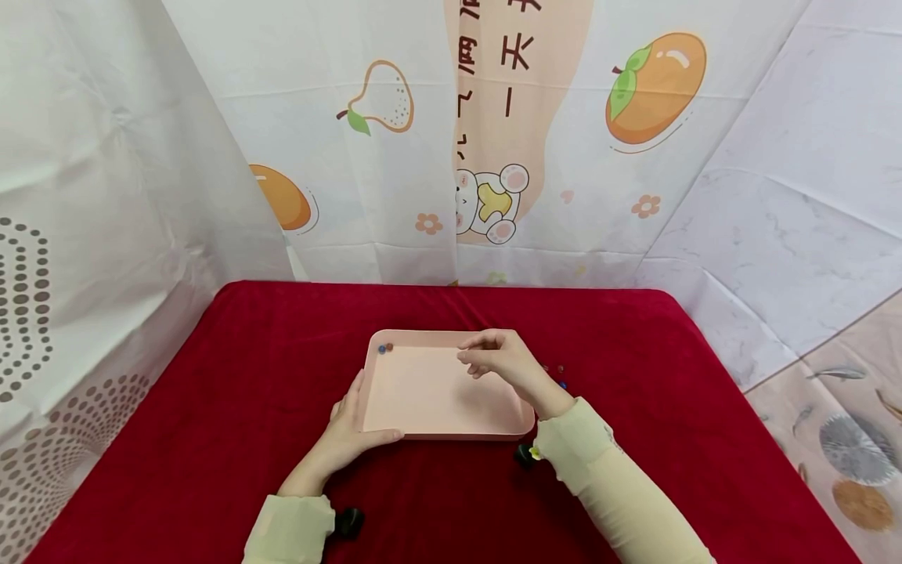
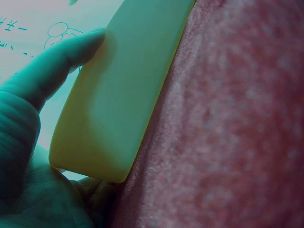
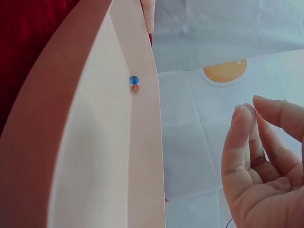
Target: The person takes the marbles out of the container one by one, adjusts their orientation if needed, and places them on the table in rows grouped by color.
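A shallow pale pink tray lies on the red cloth. My left hand holds its near left corner, thumb along the front wall and fingers along the left side. The left wrist view shows the thumb against the tray's outer wall. Over the right part of the tray hovers my right hand, fingers bent and thumb near the index fingertip; nothing shows between the tips. In the tray's far left corner a blue marble touches a brown marble.
Beyond the tray's right side, several small marbles lie on the red cloth, among them a blue marble and a brown marble, partly behind the right forearm. A printed white curtain hangs behind the table.
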Demonstrator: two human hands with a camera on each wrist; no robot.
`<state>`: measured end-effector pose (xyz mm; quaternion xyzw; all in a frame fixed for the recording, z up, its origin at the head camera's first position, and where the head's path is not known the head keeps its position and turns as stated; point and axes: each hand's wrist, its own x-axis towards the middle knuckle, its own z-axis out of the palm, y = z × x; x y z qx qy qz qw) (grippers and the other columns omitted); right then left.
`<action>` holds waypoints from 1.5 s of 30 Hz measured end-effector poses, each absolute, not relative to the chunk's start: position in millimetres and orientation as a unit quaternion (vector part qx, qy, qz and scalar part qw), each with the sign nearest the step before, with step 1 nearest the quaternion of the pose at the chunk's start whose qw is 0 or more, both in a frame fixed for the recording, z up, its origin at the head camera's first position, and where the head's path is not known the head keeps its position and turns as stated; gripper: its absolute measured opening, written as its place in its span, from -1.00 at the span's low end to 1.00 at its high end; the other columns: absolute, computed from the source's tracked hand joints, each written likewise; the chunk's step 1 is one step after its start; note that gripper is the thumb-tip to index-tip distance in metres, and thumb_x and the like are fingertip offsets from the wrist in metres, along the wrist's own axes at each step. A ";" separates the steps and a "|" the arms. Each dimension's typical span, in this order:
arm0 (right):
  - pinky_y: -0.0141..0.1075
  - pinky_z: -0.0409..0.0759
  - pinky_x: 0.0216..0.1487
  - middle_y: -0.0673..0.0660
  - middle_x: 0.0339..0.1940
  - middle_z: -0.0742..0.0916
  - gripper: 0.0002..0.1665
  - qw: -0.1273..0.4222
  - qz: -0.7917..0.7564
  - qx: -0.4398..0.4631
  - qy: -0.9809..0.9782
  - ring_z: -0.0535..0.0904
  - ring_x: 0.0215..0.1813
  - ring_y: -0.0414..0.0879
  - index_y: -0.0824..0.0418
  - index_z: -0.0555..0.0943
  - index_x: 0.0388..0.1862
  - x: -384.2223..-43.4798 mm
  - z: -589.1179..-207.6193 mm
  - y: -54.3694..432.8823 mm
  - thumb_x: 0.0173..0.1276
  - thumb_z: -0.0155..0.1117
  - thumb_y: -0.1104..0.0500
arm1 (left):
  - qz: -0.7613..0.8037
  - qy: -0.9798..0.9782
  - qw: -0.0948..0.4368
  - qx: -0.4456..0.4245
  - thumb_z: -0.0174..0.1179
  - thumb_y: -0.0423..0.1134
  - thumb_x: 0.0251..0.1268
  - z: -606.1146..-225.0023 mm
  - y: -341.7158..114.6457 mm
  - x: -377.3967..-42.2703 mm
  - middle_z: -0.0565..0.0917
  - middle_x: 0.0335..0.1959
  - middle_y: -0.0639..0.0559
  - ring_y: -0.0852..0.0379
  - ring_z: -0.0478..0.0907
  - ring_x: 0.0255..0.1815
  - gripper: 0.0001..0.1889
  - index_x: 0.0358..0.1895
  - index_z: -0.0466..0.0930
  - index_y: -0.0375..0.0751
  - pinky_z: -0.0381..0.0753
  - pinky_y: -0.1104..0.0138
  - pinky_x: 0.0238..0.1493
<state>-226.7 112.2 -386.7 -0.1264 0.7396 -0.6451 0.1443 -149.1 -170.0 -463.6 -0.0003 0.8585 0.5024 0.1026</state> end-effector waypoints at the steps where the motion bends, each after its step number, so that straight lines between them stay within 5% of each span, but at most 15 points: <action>1: -0.27 0.70 -0.25 0.01 -0.38 0.76 -0.74 0.148 -0.642 -0.129 0.741 0.68 -0.41 -0.07 0.40 0.67 -0.10 -227.7 -386.0 111.0 0.27 0.37 0.28 | 0.503 0.859 0.102 -0.001 0.53 0.02 -0.05 -463.3 -170.0 -149.1 -0.04 0.59 -0.27 -0.22 -0.11 0.50 0.33 0.62 -0.36 -0.05 0.04 -0.27 0.43; 45: -0.22 0.72 -0.19 0.14 -0.29 0.77 -0.64 0.248 -0.616 -0.160 0.730 0.66 -0.45 -0.15 0.49 0.63 0.04 -260.7 -379.4 41.5 0.32 0.31 0.30 | 0.492 0.862 0.120 -0.011 0.52 0.11 -0.06 -465.6 -171.7 -152.3 -0.10 0.59 -0.30 -0.23 -0.16 0.53 0.35 0.62 -0.39 0.01 0.08 -0.34 0.38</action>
